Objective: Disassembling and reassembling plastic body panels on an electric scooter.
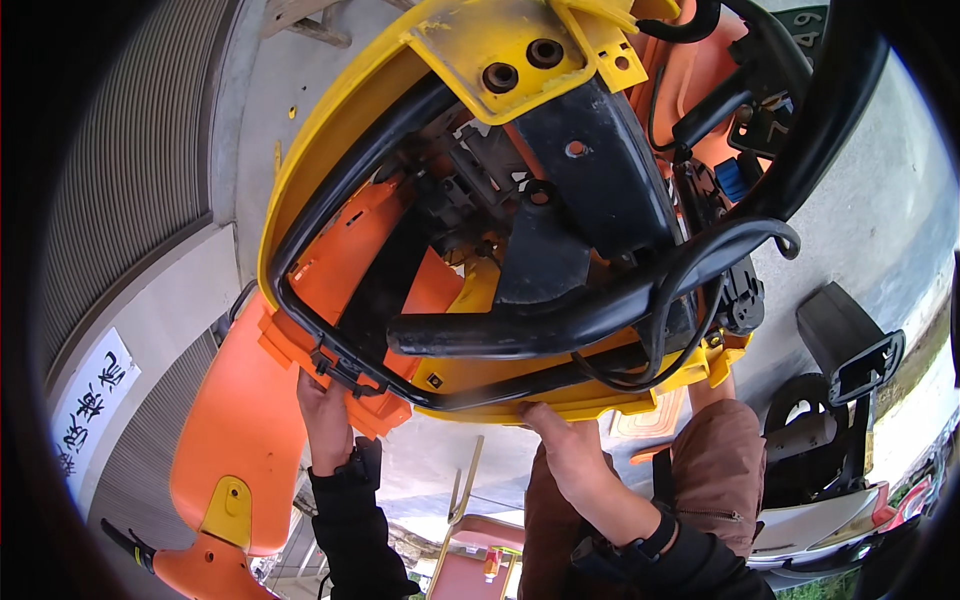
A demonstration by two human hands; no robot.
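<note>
A large vehicle body assembly fills the upper middle, with a yellow shell (480,40), an orange inner panel (355,255), black plates (590,170) and thick black tubing (480,335). A black cable (655,335) loops over the tube at the right. My left hand (325,425) grips the orange lower-left corner of the assembly, its fingers partly hidden behind it. My right hand (570,455) holds the yellow lower rim near the middle, thumb on the edge and other fingers mostly out of sight.
An orange body panel (230,410) stands left, beside ribbed shutters (130,150) and a white sign (92,410). A dark bin-like part (845,335) and a tyre (790,395) are at right. My brown-trousered legs (715,460) are below; a pink chair (470,570) shows at bottom.
</note>
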